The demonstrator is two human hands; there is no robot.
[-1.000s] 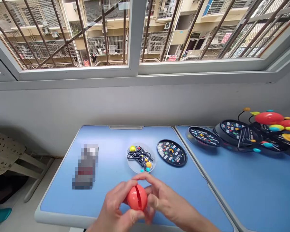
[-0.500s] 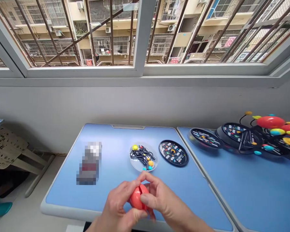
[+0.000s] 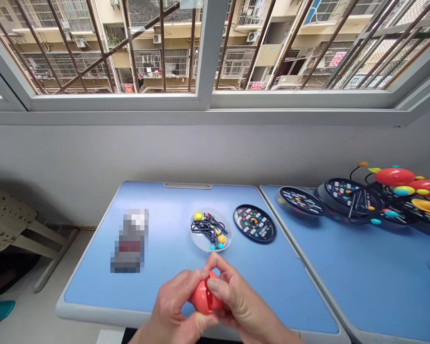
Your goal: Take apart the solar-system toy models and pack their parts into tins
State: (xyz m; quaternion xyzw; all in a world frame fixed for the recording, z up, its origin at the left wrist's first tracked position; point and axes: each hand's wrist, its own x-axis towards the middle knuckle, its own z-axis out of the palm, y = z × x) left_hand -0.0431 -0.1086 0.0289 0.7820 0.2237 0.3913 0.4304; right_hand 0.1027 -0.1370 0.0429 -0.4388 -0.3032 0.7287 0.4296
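1. The fingers (image 3: 217, 285) of both hands pinch a red ball (image 3: 205, 298) — it sits between them, slit upward, neither hand clearly nearer.
2. The left hand (image 3: 170, 308) and right hand (image 3: 241, 306) hover above the desk (image 3: 89, 291).
3. Just ahead lies a clear dish (image 3: 197, 241) of black sticks (image 3: 208, 228) — a black disc (image 3: 254, 223) beside it.

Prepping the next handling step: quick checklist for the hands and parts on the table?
1. Left hand and right hand both gripping the red slotted ball: ok.
2. Slot free of fingers: cannot tell, fingers hide part of it.
3. Black rods and coloured balls inside the clear round tray: ok.
4. Black printed disc flat on the blue table, apart from the tray: ok.
5. Blurred object identified: cannot tell.
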